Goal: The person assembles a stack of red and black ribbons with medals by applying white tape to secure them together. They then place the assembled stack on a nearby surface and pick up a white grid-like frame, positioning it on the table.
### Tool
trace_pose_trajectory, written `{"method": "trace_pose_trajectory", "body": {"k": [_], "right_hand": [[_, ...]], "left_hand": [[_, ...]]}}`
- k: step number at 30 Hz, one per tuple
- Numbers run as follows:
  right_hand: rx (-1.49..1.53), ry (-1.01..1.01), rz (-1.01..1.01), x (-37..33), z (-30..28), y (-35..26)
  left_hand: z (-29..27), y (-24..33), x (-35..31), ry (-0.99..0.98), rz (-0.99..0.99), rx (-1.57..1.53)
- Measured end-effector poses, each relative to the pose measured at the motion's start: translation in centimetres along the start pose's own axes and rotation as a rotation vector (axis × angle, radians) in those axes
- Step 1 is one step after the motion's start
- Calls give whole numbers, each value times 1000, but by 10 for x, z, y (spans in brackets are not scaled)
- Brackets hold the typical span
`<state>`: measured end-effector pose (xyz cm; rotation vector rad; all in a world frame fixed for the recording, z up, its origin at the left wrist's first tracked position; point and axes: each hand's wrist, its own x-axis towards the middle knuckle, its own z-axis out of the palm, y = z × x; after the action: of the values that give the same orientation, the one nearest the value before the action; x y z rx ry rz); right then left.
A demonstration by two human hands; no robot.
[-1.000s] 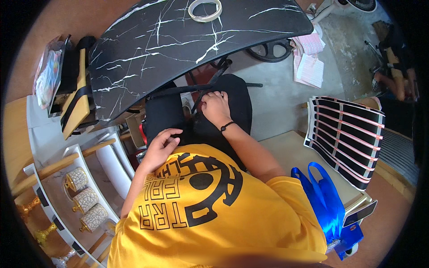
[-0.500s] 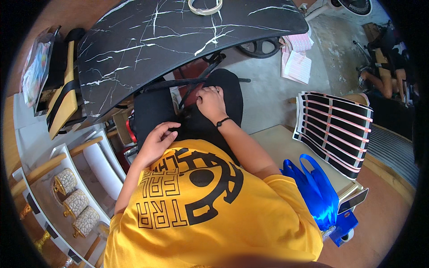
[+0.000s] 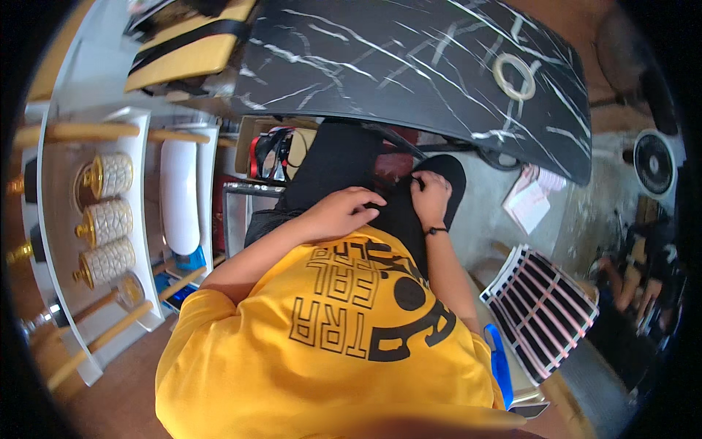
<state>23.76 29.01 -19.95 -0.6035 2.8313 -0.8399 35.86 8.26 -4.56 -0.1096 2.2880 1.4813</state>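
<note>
My left hand (image 3: 345, 212) rests over my lap in black trousers, its fingers loosely bent, the thumb apart, and nothing visible in it. My right hand (image 3: 431, 196), with a black bracelet at the wrist, lies on my right knee. Its fingers are spread and relaxed on the cloth and hold nothing that I can see. Beyond both hands is a black table (image 3: 351, 69) with white marble-like veins. A cream ring like a roll of tape (image 3: 499, 75) lies on it towards the right.
At the left is a white rack (image 3: 151, 219) with several gold-and-white patterned cylinders (image 3: 110, 222). A yellow board (image 3: 183, 62) with black straps stands by the table. To the right are a striped black-and-pink sheet (image 3: 541, 307), a blue ribbon bundle (image 3: 500, 362), papers (image 3: 528, 205) and a fan (image 3: 654, 164).
The view has swung to the left, so the table, rack and sheet sit further right in it. Both hands stay resting on my lap and knee.
</note>
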Motion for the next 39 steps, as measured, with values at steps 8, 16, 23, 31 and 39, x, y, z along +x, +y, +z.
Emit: {"method": "trace_pose_trajectory", "body": {"k": [8, 16, 23, 31, 39], "right_hand": [[-44, -53, -20, 4, 2, -5], [-34, -110, -17, 7, 6, -1], [20, -120, -43, 6, 4, 3], [374, 79, 185, -13, -2, 24], [39, 80, 47, -24, -4, 20]], "left_hand": [[-10, -10, -15, 84, 85, 68], [-17, -19, -38, 126, 118, 9], [-28, -26, -64, 127, 165, -46], [-81, -59, -138, 263, 213, -247], [-138, -155, -183, 1090, -76, -595]]}}
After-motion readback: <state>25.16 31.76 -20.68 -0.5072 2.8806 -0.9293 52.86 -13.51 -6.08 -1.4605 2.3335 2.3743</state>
